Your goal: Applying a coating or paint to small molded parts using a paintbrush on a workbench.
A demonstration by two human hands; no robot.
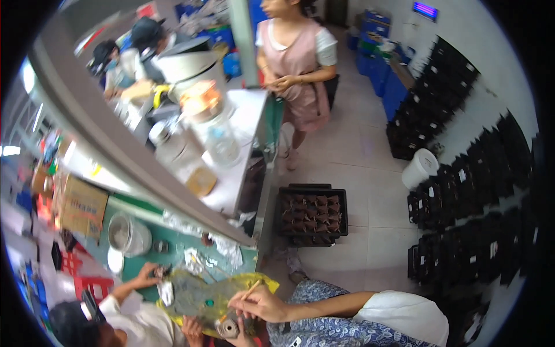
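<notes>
Near the bottom edge, my right hand [263,305] pinches a slim, pale wooden stick-like tool [250,291]. Its orange-toned lower end points toward a round grey-beige part [228,329] with a dark hole in its middle. My left hand [244,338], partly cut off by the frame's edge, grips that part from the right side. Both hands are over a stained yellow plastic sheet [191,295] on the green tabletop [167,257]. A small green round item [209,302] lies on the sheet.
Left of me sits a co-worker in a black cap [75,324], hands over the same sheet. A white bucket [128,234] and crumpled paper [228,250] are on the table. Black trays of brown pieces [312,213] stand on the floor. Another person [298,63] stands beyond; black stacks [480,248] line the right wall.
</notes>
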